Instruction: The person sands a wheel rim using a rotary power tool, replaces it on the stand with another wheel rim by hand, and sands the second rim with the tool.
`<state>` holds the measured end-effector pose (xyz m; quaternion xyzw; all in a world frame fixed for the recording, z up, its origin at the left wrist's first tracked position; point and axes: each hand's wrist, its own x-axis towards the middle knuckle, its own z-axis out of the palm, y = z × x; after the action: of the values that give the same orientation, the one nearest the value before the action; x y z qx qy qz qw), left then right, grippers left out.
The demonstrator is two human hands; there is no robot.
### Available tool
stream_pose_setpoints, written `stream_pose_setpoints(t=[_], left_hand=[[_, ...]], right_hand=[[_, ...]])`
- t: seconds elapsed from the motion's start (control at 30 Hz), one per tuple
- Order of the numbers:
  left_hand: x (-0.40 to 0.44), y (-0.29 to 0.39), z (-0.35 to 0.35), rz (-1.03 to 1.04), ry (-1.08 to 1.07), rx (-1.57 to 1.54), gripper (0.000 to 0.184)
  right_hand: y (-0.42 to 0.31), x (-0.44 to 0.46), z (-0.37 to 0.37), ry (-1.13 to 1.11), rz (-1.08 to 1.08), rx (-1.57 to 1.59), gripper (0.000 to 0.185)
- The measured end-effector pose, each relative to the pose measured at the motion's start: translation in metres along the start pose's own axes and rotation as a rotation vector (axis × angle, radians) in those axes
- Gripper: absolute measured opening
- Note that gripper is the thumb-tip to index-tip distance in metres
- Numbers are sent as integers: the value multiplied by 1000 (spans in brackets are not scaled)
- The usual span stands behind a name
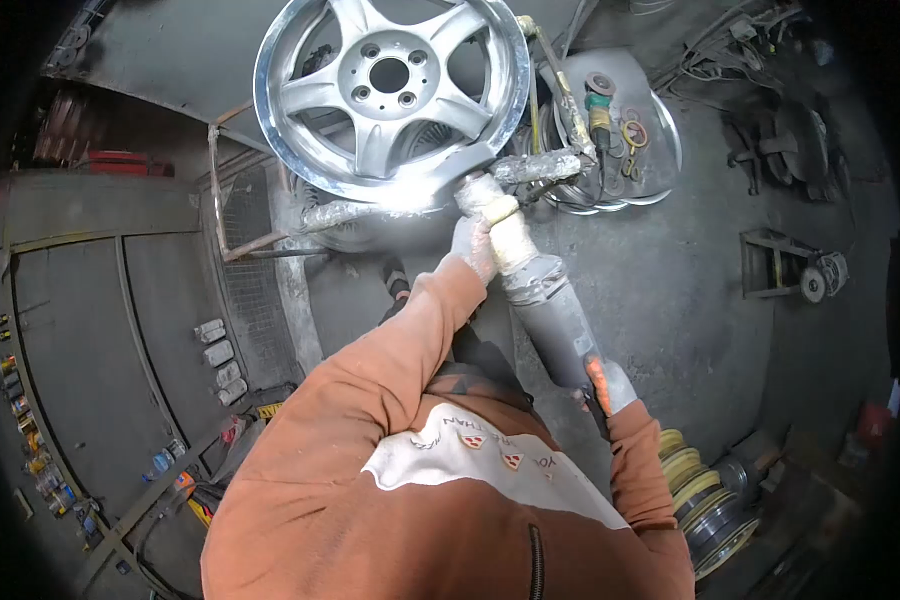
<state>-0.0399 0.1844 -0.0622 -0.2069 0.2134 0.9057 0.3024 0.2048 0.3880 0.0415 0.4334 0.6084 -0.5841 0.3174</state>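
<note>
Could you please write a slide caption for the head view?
Left hand forward, right hand behind: a power tool held at the lower edge of a silver five-spoke wheel.

The top edge cropped the wheel [417,77], the bottom edge the sweatshirt [370,530]. Small objects [32,440] lower left were indistinct.

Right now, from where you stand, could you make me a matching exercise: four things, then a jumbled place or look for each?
1. wheel
2. power tool
3. left hand
4. right hand

A. gripping nearer the wheel
B. grey-bodied, held two-handed
C. gripping farther from the wheel
D. silver, with five spokes

Pairs: 1-D; 2-B; 3-A; 4-C
</note>
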Motion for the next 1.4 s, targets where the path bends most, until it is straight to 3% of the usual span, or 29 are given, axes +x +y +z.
stream_pose_setpoints(t=[0.1,0.17,0.2,0.37,0.43,0.57,0.63,0.7,0.87,1.0,1.1,1.17,1.2,1.23,1.33,1.4], left_hand=[[-19,18,-17,-13,20,11,23],[-40,37,-24,-12,22,27,24],[-47,45,-34,1,34,25,25],[-77,73,-46,21,47,-17,31],[-71,67,-43,25,76,3,31],[-34,34,-30,19,7,36,28],[-2,11,-20,47,10,18,27],[10,-1,16,59,-19,29,24],[37,-21,28,93,-12,12,24],[16,-8,-10,75,-42,-24,21],[-21,18,-27,97,104,68,20],[-39,37,-36,138,103,42,22],[-48,44,-40,66,93,12,24],[-58,53,-41,58,36,48,25],[-66,60,-25,43,59,27,25],[-46,42,-34,54,35,-2,22]], right_hand=[[6,3,17,-17,31,-44,59],[35,26,27,-71,-195,-159,58],[44,40,30,-51,-34,-383,53],[-1,9,66,-246,-128,-109,68],[-1,8,62,-148,-309,-363,71],[12,25,14,-133,-282,-601,68],[13,21,-8,-54,14,-328,65],[-7,3,-23,-19,3,-237,64],[-22,2,-40,122,4,11,61],[-20,-13,-7,86,-18,-81,59],[3,-13,27,27,-11,-63,64],[14,-5,46,-53,-114,-127,63],[18,-6,59,18,-357,-221,55],[-1,-22,70,-13,-209,-197,53],[37,-3,52,-111,-280,-155,54],[9,-19,43,-83,-314,-202,51]])
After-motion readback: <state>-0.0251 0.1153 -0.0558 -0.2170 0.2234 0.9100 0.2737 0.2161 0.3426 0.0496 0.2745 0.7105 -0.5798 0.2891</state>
